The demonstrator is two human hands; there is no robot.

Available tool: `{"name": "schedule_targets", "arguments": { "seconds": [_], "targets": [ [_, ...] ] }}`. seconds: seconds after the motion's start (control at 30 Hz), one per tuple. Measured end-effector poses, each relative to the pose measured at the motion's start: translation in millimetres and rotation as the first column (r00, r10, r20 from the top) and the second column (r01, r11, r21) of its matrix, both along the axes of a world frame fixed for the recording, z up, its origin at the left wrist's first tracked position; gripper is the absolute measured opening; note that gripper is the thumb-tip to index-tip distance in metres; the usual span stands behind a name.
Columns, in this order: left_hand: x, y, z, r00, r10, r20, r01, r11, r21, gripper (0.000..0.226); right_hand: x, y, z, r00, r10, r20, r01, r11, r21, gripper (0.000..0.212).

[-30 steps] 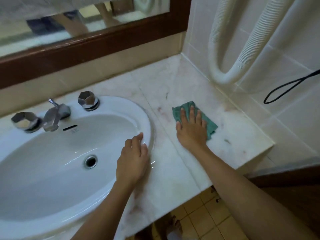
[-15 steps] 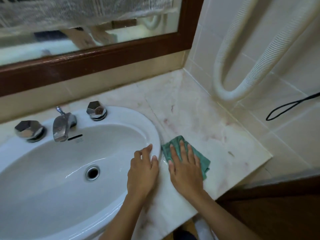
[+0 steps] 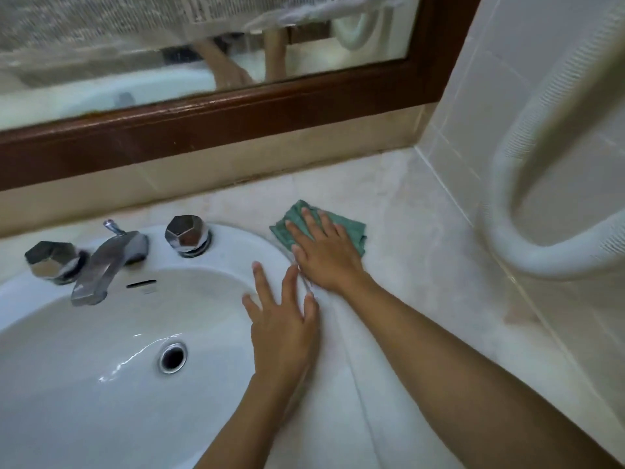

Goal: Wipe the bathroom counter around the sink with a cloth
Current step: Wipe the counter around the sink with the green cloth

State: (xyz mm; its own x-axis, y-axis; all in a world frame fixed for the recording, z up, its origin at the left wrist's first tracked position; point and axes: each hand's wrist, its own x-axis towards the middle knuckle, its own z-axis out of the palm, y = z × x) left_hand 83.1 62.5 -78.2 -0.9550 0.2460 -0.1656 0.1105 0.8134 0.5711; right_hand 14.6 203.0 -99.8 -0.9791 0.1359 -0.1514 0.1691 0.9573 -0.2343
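We're looking down at a pale marble counter [image 3: 422, 265] that is running from the back wall to the tiled side wall [image 3: 473, 96]. A white oval sink [image 3: 84, 384] is sitting in it on the left and filling the lower left of the view. A mirror [image 3: 101, 45] in a dark wooden frame is hanging over the back edge. A white corrugated hose [image 3: 541, 255] is looping down the side wall on the right.

Right hand [image 3: 329, 255]: lying flat, fingers straight and slightly spread, pressing a green cloth [image 3: 348, 225] onto the counter. The cloth is sitting crumpled just beside the sink's back-right rim, between the rim and the corner.

Left hand [image 3: 284, 330]: lying flat, fingers straight and fanned apart, resting on the sink's right rim and holding nothing. Its outer fingers are lying just beside the heel of the right hand.

A chrome spout [image 3: 105, 262] is standing on the back rim between two faceted chrome knobs, one on the left [image 3: 50, 260] and one on the right [image 3: 187, 233]. The right knob is sitting near the cloth. The drain [image 3: 173, 357] is showing at the basin's bottom, and the overflow slot [image 3: 141, 284] is showing just beside the spout's tip.
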Motion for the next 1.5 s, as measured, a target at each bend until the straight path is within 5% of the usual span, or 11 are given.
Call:
{"name": "schedule_targets", "arguments": {
  "seconds": [0.27,0.53,0.73,0.9,1.03,1.23,1.4,1.5],
  "targets": [
    [-2.9,-0.1,-7.7,0.998,0.019,-0.056,-0.018,0.999,0.030,0.054,-63.2,57.1,-3.7,0.986,-0.148,-0.070,0.146,0.989,-0.030,0.056],
    [-1.9,-1.1,-8.3,0.999,0.025,-0.048,-0.022,0.998,0.059,0.055,70.4,137.7,-11.9,0.793,-0.602,-0.092,0.608,0.792,0.054,0.060],
    [-2.6,-0.1,-6.3,0.997,0.033,-0.070,-0.028,0.997,0.068,0.055,95.1,17.3,-15.7,0.934,-0.327,-0.148,0.335,0.941,0.037,0.060],
    [-3.0,-2.4,-10.1,0.994,0.040,-0.102,-0.032,0.996,0.087,0.053,8.7,41.5,-11.3,0.990,-0.109,-0.093,0.111,0.994,0.018,0.058],
    [-4.3,-2.6,-11.7,0.995,0.051,-0.083,-0.044,0.995,0.086,0.052,-2.2,105.5,-8.2,0.948,-0.309,-0.077,0.309,0.951,-0.016,0.058],
    [-2.7,-1.8,-8.2,0.998,0.025,-0.050,-0.022,0.998,0.057,0.051,117.1,156.0,-16.9,0.842,-0.515,-0.158,0.533,0.840,0.104,0.071],
    [0.5,-2.2,-6.5,1.000,0.006,-0.024,-0.006,1.000,-0.019,0.053,209.4,81.1,-16.0,0.769,-0.625,-0.135,0.639,0.762,0.106,0.065],
    [8.2,-12.2,-5.0,0.999,-0.049,0.002,0.048,0.998,0.030,0.053,235.8,-5.3,-16.4,0.826,-0.546,-0.141,0.558,0.828,0.062,0.062]
  ]
}}
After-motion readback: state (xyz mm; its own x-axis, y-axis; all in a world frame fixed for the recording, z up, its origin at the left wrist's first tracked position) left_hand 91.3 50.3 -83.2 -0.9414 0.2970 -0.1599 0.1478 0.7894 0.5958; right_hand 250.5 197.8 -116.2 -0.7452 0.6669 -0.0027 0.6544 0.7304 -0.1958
